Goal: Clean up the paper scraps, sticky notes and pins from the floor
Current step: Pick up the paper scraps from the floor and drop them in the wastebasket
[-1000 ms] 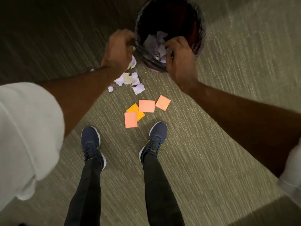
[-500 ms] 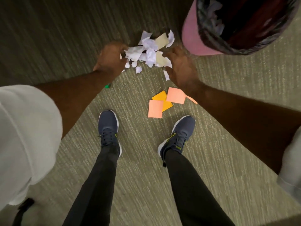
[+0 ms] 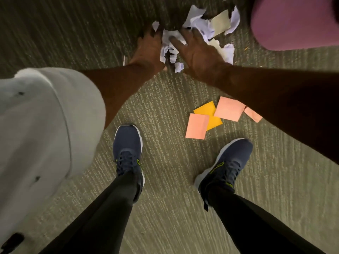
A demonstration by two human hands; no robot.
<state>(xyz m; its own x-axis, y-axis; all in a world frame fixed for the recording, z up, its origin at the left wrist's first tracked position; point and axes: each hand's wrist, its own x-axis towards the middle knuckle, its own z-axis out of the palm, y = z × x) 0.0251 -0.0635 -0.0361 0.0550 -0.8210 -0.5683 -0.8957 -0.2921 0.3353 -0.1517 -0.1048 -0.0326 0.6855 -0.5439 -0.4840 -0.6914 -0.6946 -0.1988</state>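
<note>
A heap of torn white and cream paper scraps [image 3: 207,28] lies on the carpet at the top centre. My left hand [image 3: 149,47] and my right hand [image 3: 197,50] press down side by side over the near part of the heap, fingers spread, with scraps showing between them. Neither hand has lifted anything. Several sticky notes [image 3: 212,116], pink and yellow, lie flat on the carpet under my right forearm. A thin pale stick-like object [image 3: 124,60], maybe a pin, peeks out left of my left wrist.
The pink waste bin [image 3: 293,24] stands at the top right corner, only its wall in view. My two dark blue shoes [image 3: 128,149] [image 3: 227,162] stand on the greenish carpet just below the sticky notes. My white sleeve fills the left side.
Both hands came away from the bin's rim and dropped onto the scrap heap, closing toward each other. The view shifted, so the bin slid to the top right corner.
</note>
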